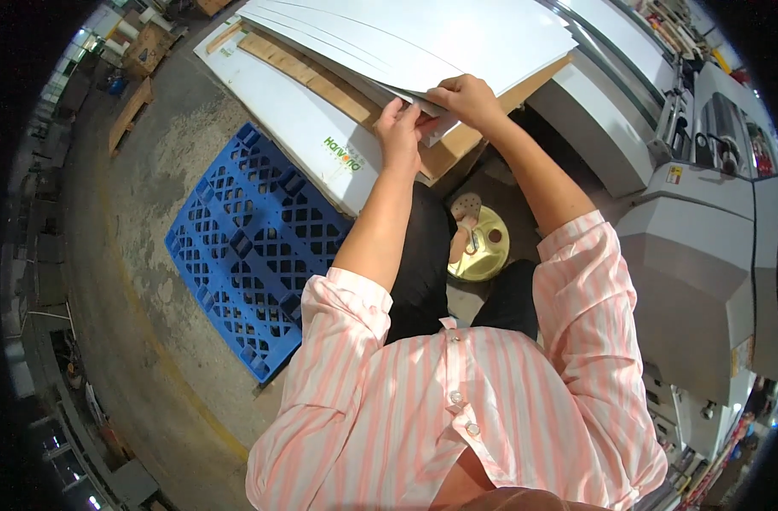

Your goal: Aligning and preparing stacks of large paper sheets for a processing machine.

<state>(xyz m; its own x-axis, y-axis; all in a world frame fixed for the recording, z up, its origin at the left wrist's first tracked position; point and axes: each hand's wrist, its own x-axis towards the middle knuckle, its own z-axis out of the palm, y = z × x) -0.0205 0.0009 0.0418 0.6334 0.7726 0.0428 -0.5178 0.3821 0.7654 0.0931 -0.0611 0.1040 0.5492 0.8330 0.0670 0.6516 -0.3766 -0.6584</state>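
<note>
Both my hands are at the near corner of a stack of large white sheets [457,38]. My left hand [399,136] has its fingers curled at the sheets' edge, just under the lifted corner. My right hand [470,100] pinches that corner from the right, thumb and fingers closed on it. Several sheets are fanned out along the left side of the stack. Brown cardboard [308,72] shows beneath them. How many sheets each hand grips is hidden by the fingers.
A white printed wrapped stack [321,162] lies beside the cardboard. The blue plastic pallet [244,247] is on the floor to my left. A grey machine [696,247] stands on my right. Between my legs is a gold-coloured round metal lid [483,255], a foot beside it.
</note>
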